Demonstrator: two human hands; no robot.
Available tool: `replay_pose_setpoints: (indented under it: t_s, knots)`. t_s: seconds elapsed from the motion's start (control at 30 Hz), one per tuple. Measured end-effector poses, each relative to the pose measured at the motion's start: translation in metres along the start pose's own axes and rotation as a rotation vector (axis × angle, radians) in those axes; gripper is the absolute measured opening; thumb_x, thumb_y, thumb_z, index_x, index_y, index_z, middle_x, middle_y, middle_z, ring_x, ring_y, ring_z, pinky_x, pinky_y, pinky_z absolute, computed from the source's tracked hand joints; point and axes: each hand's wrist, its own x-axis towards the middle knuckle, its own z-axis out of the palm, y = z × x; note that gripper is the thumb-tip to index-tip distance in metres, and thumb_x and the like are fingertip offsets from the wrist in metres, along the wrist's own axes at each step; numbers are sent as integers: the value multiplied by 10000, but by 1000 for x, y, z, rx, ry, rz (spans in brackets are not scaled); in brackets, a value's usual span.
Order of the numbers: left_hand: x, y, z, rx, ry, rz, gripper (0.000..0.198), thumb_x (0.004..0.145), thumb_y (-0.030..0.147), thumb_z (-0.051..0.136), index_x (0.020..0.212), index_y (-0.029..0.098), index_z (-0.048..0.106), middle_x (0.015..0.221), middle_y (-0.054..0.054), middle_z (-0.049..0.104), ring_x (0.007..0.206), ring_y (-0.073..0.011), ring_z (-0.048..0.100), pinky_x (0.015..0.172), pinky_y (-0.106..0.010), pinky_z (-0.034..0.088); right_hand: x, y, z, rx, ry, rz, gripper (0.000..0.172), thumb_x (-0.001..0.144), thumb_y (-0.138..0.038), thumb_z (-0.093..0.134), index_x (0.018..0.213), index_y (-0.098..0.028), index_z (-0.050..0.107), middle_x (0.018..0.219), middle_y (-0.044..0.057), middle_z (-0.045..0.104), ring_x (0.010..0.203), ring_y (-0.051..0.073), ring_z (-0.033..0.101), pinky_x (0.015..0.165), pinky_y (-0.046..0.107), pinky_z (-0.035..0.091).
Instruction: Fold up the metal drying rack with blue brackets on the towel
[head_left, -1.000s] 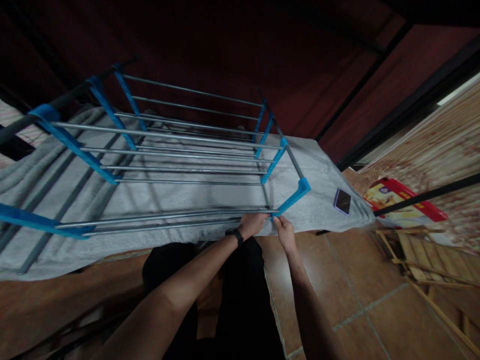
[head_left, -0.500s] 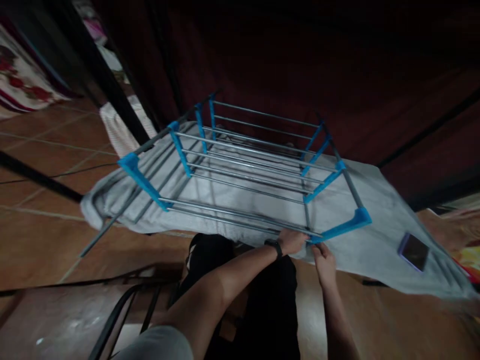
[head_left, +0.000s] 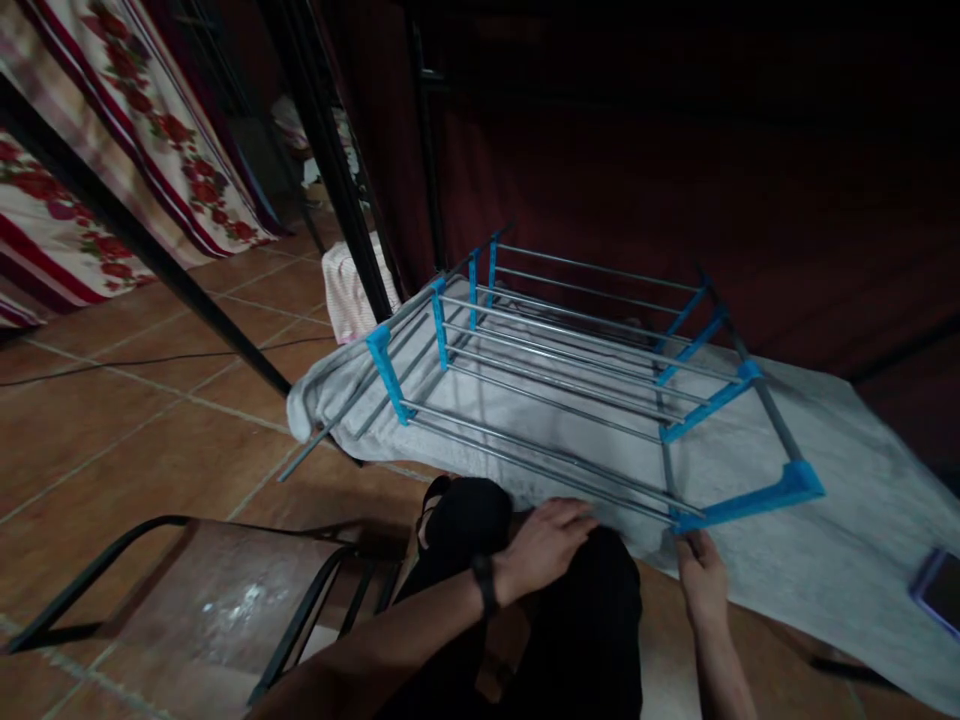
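Note:
A shoe rack (head_left: 555, 465) of thin grey metal rods and blue plastic brackets lies on a grey cloth-covered surface in front of me. My right hand (head_left: 703, 575) is closed at its near right corner, with fingers on the end of the blue bracket (head_left: 739, 505); part of the grip is hidden. My left hand (head_left: 547, 543), with a dark band on the wrist, is off the rack. It hovers or rests over my lap, fingers stretched out and holding nothing. A loose-ended grey tube (head_left: 319, 450) sticks out past the rack's left side.
A phone (head_left: 937, 592) lies on the grey cloth (head_left: 795, 570) at the right. At lower left stands a black-framed chair (head_left: 202, 590). Dark poles (head_left: 142, 235) cross the left side, near a floral curtain (head_left: 172, 130). A cable (head_left: 165, 358) runs over the tiled floor.
My left hand has let go of the rack's near rod and drawn back to the left over my lap. My right hand stays at the corner. The view has swung left.

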Motion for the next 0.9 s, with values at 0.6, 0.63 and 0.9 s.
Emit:
replay_pose_setpoints:
  t_s: [0.6, 0.63, 0.9]
  knots:
    - [-92, -210, -156, -2, 694, -778, 483, 812, 263, 475, 1272, 141, 561, 1114, -109, 671, 1083, -263, 613, 970, -404, 475, 9, -25, 24, 192, 145, 31, 358, 640, -353, 529, 937, -185, 635, 899, 61, 696, 869, 241, 612, 867, 393, 460]
    - [-90, -207, -156, 29, 689, -805, 469, 813, 249, 469, 1257, 140, 571, 1062, -106, 675, 1042, -264, 620, 943, -401, 483, 9, -24, 25, 175, 151, 37, 353, 641, -355, 532, 935, -187, 631, 896, 60, 694, 866, 241, 608, 859, 387, 459]
    - [-83, -189, -157, 157, 657, -886, 473, 775, 117, 463, 1234, 138, 571, 909, -82, 642, 850, -228, 601, 804, -349, 473, 3, -34, 26, 51, 193, 114, 307, 678, -388, 533, 924, -218, 601, 851, 46, 676, 867, 256, 607, 812, 365, 453]
